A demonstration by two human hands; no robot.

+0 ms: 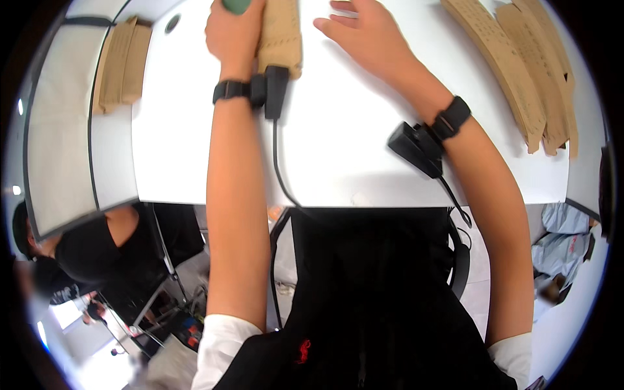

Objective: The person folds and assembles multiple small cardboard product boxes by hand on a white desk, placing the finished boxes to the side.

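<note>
At the top edge of the head view my left hand [234, 34] is closed around a rounded green object [236, 5], cut off by the frame, so its kind cannot be told. A long piece of brown cardboard [281, 39], dotted with small marks, lies along the right side of this hand on the white table. My right hand [364, 32] is held over the table to the right of the cardboard, apart from it. Its fingers are spread, and nothing shows in them. Each wrist wears a black strap with a small black device and a cable.
Several flat brown cardboard pieces [513, 71] lie at the right of the white table [344, 149]. More folded cardboard [123, 65] stands at the left beside a pale partition [62, 117]. A person in black [97, 253] sits at the lower left. Grey plastic bags [562, 244] lie at the lower right.
</note>
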